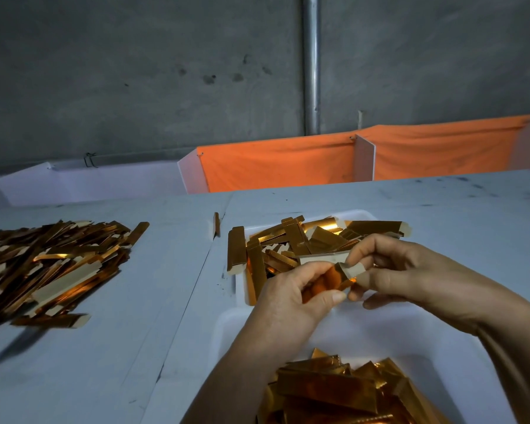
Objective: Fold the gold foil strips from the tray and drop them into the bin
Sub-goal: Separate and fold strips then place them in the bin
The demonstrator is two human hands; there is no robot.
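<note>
Held strip: a gold foil strip (329, 278) sits between both hands at centre right of the frame, above the white tray; its long axis runs roughly left to right, tilted slightly, with a pale paper end bent up near the right fingertips.
Left hand: the left hand (291, 296) grips the strip's left part, thumb under and fingers curled over it.
Right hand: the right hand (401, 272) pinches the strip's right end between thumb and forefinger; the other fingers hang loosely curled below.
Tray: the white tray (361, 214) lies in the centre right; loose strips (291, 240) crowd its far end, pointing many ways, and 1 leans over its left rim.
Bin: a white bin (233, 325) at lower centre holds folded gold pieces (331, 390) near the bottom edge.
Open room: bare white surface lies between the tray pile and the folded pieces, under the hands.
Left pile: a heap of strips (52, 264) spreads over the table (166, 286) at left, mostly running lower left to upper right.
Far edge: an orange cloth (276, 163) hangs behind the table.
</note>
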